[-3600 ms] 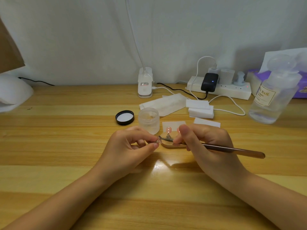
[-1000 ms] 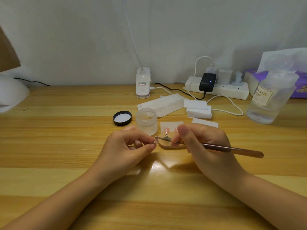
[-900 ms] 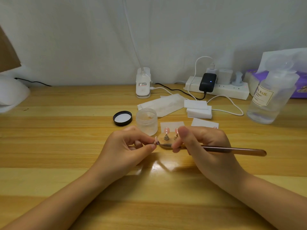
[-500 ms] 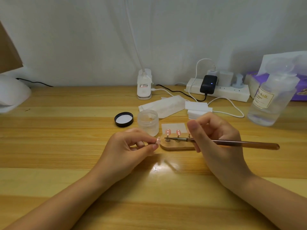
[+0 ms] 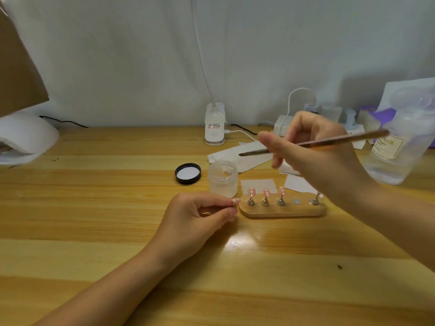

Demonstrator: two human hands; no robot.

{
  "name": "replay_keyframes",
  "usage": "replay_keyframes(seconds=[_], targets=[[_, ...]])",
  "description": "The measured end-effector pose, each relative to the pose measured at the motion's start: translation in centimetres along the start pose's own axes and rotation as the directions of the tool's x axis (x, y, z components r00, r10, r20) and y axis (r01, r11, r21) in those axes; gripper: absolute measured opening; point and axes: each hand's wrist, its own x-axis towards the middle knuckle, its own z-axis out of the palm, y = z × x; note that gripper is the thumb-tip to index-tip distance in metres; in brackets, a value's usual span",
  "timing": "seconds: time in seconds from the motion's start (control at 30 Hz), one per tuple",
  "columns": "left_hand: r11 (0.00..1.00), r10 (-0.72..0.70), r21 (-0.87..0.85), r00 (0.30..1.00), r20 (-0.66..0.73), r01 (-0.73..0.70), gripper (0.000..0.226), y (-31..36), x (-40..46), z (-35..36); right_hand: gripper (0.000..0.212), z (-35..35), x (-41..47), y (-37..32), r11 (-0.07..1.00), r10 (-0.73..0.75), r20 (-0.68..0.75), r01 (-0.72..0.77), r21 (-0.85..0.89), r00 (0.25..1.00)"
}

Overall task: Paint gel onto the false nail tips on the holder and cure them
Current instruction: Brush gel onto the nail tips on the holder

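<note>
From the head view, the wooden holder (image 5: pixel 282 210) lies near the middle of the table (image 5: pixel 94 208), with a broad stretch of bare wood between it and the near edge, crossed only by the two forearms. Three pink nail tips (image 5: pixel 251 191) stand on pegs at its left end; one peg socket shows bare and a further peg stands at the right end, its top hidden by the right wrist. The left hand (image 5: pixel 195 220) rests on the table just left of the holder, thumb and forefinger pinching a small peg with a nail tip (image 5: pixel 235 200). The right hand (image 5: pixel 313 149) is raised above and behind the holder, fingers curled round a brush (image 5: pixel 313 142) whose dark tip points left, over the open gel jar (image 5: pixel 223 178); the hand is motion-blurred. The jar's black lid (image 5: pixel 187 173) lies upturned just left of it. White wipes (image 5: pixel 237 154) sit behind the jar. The curing lamp (image 5: pixel 26 137) sits at the far left edge. A white clip lamp base (image 5: pixel 214 128) stands at the back by the pale wall, a power strip (image 5: pixel 282 123) to its right. The clear bottle (image 5: pixel 400 147) at the right edge bears a label reading "NAIL"; the smaller print is probably too blurred to read.
</note>
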Motion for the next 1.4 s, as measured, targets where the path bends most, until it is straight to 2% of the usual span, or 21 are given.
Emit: replay_keyframes(seconds=[0.17,0.37,0.6,0.83,1.03,1.23,1.4], targets=[[0.997,0.061,0.041,0.997,0.043,-0.063,0.026,0.0,0.0,-0.2,0.033,1.4,3.4,0.2,0.994,-0.019,0.107,0.030,-0.101,0.994],[0.984,0.087,0.146,0.990,0.111,-0.103,0.030,0.2,0.0,-0.2,0.035,3.2,5.5,1.8,0.959,0.202,0.265,-0.136,-0.248,0.943],[0.982,0.129,0.125,0.986,0.103,-0.141,0.024,-0.2,0.1,-0.2,0.040,4.7,6.1,2.3,0.927,0.265,0.349,-0.138,-0.348,0.899],[0.979,0.140,0.133,0.984,0.110,-0.155,0.025,-0.4,0.2,-0.2,0.040,5.6,6.3,2.6,0.911,0.244,0.381,-0.077,-0.404,0.892],[0.978,0.144,0.136,0.983,0.113,-0.159,0.023,-0.4,0.2,-0.2,0.040,5.2,6.9,2.6,0.925,0.279,0.358,-0.149,-0.350,0.891],[0.984,0.124,0.113,0.986,0.109,-0.136,0.023,-0.3,0.2,-0.1,0.039,5.4,6.4,2.7,0.910,0.305,0.374,-0.151,-0.387,0.876],[0.992,0.101,0.068,0.990,0.097,-0.108,0.019,-0.3,0.1,0.0,0.040,4.4,6.8,2.3,0.925,0.297,0.298,-0.195,-0.327,0.907]])
